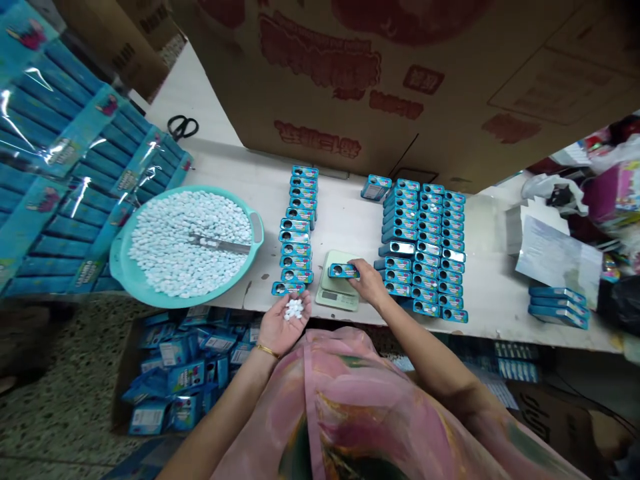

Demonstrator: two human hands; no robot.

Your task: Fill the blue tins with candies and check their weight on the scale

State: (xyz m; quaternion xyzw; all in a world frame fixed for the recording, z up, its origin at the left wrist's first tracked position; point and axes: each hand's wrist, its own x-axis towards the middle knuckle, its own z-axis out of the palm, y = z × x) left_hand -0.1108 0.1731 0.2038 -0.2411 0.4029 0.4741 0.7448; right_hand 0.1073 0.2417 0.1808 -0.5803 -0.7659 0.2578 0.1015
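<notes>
My left hand is cupped palm up near the table's front edge, holding a small heap of white candies. Between thumb and fingers, my right hand grips a small blue tin at its right end. That tin is over the pan of a small pale digital scale; whether it rests on the pan I cannot tell. Just left of the scale runs a column of blue tins, several with a dark round opening on top. To the right stand more tins in tight columns.
A turquoise basin of white candies has a metal scoop in it. Black scissors lie behind. A big cardboard box blocks the back. Wrapped blue packs stand left; a carton of blue boxes is below the table.
</notes>
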